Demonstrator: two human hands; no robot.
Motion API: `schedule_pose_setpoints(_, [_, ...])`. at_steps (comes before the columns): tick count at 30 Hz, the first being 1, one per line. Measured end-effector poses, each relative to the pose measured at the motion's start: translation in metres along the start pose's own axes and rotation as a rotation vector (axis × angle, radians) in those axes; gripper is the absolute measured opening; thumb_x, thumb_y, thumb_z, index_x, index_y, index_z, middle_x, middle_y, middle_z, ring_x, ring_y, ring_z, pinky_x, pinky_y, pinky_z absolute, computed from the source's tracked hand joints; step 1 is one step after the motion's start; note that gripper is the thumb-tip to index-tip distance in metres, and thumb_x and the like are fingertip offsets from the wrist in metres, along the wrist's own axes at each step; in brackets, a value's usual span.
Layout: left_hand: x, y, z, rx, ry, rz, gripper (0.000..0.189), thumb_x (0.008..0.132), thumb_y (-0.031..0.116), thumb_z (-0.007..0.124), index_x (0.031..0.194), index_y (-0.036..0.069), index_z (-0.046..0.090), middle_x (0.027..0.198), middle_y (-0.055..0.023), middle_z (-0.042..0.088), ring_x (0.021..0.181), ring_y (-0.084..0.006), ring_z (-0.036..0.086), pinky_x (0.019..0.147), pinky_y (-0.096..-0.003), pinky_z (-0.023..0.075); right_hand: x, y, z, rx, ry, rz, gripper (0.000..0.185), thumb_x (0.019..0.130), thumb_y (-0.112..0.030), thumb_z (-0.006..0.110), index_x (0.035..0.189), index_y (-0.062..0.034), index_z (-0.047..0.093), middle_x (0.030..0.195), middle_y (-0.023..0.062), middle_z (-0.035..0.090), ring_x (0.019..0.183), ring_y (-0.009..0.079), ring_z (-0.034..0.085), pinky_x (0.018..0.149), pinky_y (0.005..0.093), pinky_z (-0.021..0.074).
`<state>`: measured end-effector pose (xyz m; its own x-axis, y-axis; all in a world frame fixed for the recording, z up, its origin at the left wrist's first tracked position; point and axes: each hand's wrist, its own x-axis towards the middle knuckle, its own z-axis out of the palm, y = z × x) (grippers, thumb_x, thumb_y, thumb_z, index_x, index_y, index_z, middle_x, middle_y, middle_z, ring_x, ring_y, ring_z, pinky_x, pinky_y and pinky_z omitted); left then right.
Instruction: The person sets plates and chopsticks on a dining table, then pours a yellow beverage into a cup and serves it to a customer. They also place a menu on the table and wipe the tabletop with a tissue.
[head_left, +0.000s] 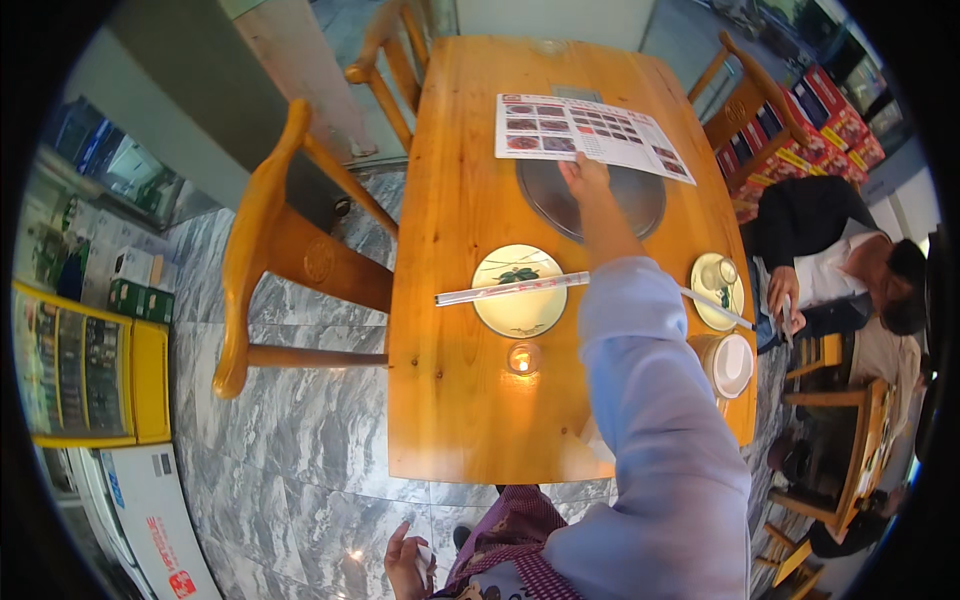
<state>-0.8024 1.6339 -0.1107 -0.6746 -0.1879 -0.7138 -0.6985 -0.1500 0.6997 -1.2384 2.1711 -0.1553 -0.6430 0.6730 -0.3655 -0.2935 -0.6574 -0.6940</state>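
Note:
My right hand (586, 177) reaches far across the wooden table (450, 420), its fingers at the near edge of a laminated picture menu (592, 135). One finger lies over the menu's top face, and the hand appears to grip it. The sheet partly covers a dark round hotplate (540, 196) set into the tabletop. Below the table's near edge, my left hand (405, 561) has a small white object (424, 562) in it, too hidden to name. A plate (517, 319) with wrapped chopsticks (510, 289) across it sits left of my right forearm.
A small glass (523, 358) stands near the plate. At the table's right are another plate (706, 307) bearing a cup (720, 273), and a lidded container (731, 366). A person (817, 255) sits there. Wooden chairs (255, 255) flank the table; a yellow-framed display fridge (90, 367) stands left.

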Motion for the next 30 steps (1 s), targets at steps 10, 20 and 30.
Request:
schedule_pose_setpoints(10, [0.007, -0.043, -0.041, -0.033, 0.045, -0.062, 0.035, 0.089, 0.022, 0.052, 0.12, 0.006, 0.052, 0.069, -0.0019, 0.053, 0.051, -0.0084, 0.048, 0.044, -0.0219, 0.0396, -0.037, 0.012, 0.015, -0.464, 0.371, -0.118, 0.042, 0.077, -0.011, 0.061, 0.117, -0.003, 0.052, 0.116, 0.0204, 0.055, 0.1, 0.0356, 0.058, 0.081, 0.0413, 0.05])
schedule_pose_setpoints(20, [-0.064, 0.009, -0.146, -0.475, -0.163, 0.203, 0.023, 0.09, 0.013, 0.053, 0.109, 0.002, 0.058, 0.093, -0.0102, 0.067, 0.061, -0.0074, 0.055, 0.054, -0.02, 0.0436, -0.52, 0.144, -0.008, -0.634, -1.153, 0.221, 0.021, 0.092, -0.026, 0.049, 0.085, -0.0069, 0.054, 0.081, 0.0026, 0.056, 0.073, 0.0109, 0.053, 0.064, 0.0238, 0.0433])
schedule_pose_setpoints(30, [-0.16, -0.051, -0.354, -0.353, 0.271, 0.489, 0.021, 0.09, 0.014, 0.051, 0.104, 0.002, 0.06, 0.094, -0.0066, 0.062, 0.087, -0.0129, 0.057, 0.078, -0.0269, 0.0456, -0.899, 0.253, -0.061, -0.895, -1.899, 0.948, 0.047, 0.094, -0.023, 0.047, 0.136, -0.0039, 0.035, 0.121, 0.0078, 0.053, 0.105, 0.0107, 0.05, 0.088, 0.0236, 0.0392])
